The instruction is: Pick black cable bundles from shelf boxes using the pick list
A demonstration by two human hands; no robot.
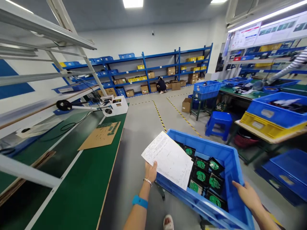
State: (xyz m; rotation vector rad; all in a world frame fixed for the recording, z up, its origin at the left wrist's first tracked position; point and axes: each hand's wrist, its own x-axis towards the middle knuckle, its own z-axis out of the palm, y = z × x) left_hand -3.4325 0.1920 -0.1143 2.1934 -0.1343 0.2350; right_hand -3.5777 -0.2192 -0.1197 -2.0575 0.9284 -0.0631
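My left hand (pixel 151 172) pinches the lower left corner of some printed paper sheets (pixel 169 159), thumb on top. They lie slanted over the left part of a large blue plastic bin (pixel 203 139) and cover some of its contents. Inside the bin are several dark square pieces with green circuit boards (pixel 200 175). My right hand (pixel 248 195) grips the bin's right rim, with a finger reaching over the inner side. The bin seems to rest on a wheeled base, mostly hidden beneath it.
A green-topped workbench (pixel 96 179) runs along the left, with cardboard (pixel 96 140) and a white machine (pixel 117 107). On the right stand a blue stool (pixel 218 124) and stacked bins (pixel 275 111). A person (pixel 161 85) crouches by the far blue shelves (pixel 160 67). Yellow-black floor lines (pixel 159 116) run ahead.
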